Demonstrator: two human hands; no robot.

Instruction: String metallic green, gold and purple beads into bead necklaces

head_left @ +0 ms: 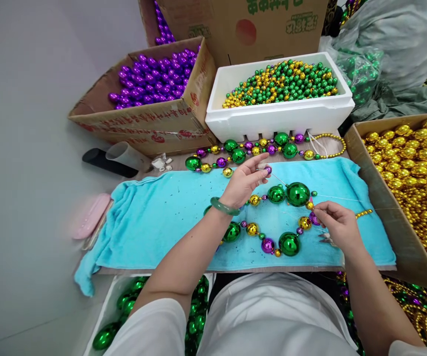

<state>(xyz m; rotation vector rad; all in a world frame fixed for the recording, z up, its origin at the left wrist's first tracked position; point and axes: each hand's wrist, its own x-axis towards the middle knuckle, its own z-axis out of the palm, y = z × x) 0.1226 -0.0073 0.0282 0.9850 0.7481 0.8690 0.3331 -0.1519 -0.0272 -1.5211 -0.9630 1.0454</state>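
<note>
A strand point(298, 194) of beads on a counter point(179, 162). The strand curves across the right half of a turquoise towel point(154, 212); its beads are glossy green, gold and purple, of mixed sizes, the largest green. Pale thread point(337, 198) extends from it to the right. The left hand point(246, 179), above the strand, has its grip pinching a small purple bead point(269, 169). The right hand point(338, 225) pinches the strand at its right side; the exact point of contact is hidden. A green bangle point(224, 206) circles the left wrist. Behind: a second strand point(281, 139), a carton point(135, 121) of purple beads and a white box point(280, 113) of green and gold ones. Right: a carton of gold beads point(417, 170). Left: a cup point(125, 155), a pink case point(92, 216) and a grey wall point(24, 123).
</note>
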